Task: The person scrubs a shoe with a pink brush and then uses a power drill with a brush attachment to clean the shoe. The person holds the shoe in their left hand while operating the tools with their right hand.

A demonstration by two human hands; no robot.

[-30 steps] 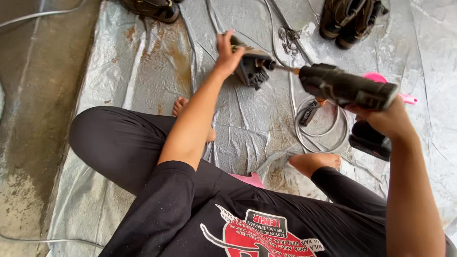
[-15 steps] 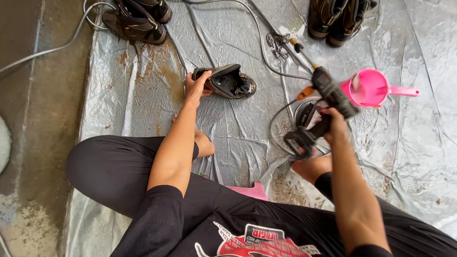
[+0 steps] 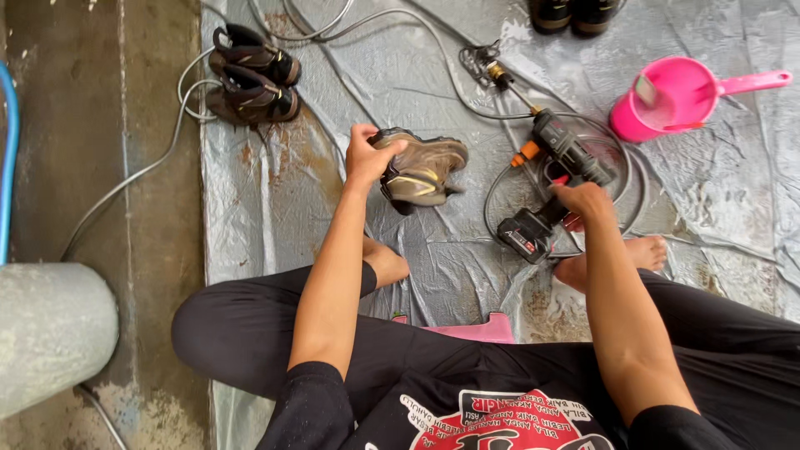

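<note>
Gripping the muddy shoe (image 3: 421, 171) by its heel, the left hand (image 3: 367, 158) keeps its fingers wrapped; the shoe's long axis points rightward toward the spray gun (image 3: 554, 179), which the right hand (image 3: 583, 200) clasps.

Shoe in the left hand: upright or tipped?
Tipped. The left hand holds the brown shoe on its side, sole edge facing the camera, on the grey tarp.

The right hand (image 3: 583, 200) covers the grip of the cordless spray gun (image 3: 550, 179), so whether a finger presses the trigger cannot be told. Beyond the spray gun, the top edge cuts off a dark pair of boots (image 3: 575, 14), leaving only their ends. Left of it, the left hand (image 3: 365, 157) hides part of the brown shoe (image 3: 421, 169).
</note>
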